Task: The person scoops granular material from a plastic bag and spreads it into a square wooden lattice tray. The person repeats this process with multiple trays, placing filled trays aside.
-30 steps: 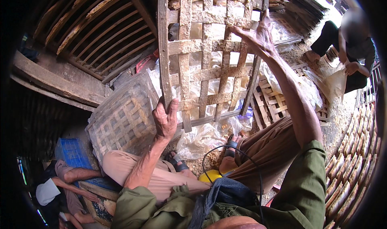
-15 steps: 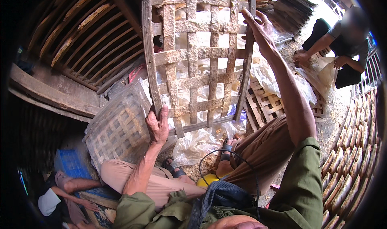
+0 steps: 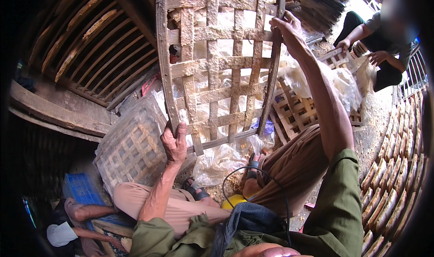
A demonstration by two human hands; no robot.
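Note:
A woven slat tray [image 3: 220, 62] with a wooden frame is held up, tilted, in front of me. Pale crumbs coat its slats. My left hand [image 3: 174, 141] grips its near left corner, thumb on the frame. Higher up, my right hand [image 3: 290, 31] clasps the right side rail. Through the gaps show crumpled clear plastic sheets [image 3: 221, 164] lying by my feet. To the left leans a stack of similar woven trays [image 3: 131, 150], partly wrapped in plastic.
At the right a person [image 3: 379, 44] handles another slatted tray and plastic. A second person [image 3: 63, 234] sits lower left near a blue crate [image 3: 81, 189]. Racks of long pale pieces [image 3: 384, 189] line the right. A slatted wooden structure [image 3: 99, 53] stands at the left.
The tray in my hands has shifted slightly left, both hands still on it. The person at the right has raised a slatted tray. The person at lower left has moved an arm.

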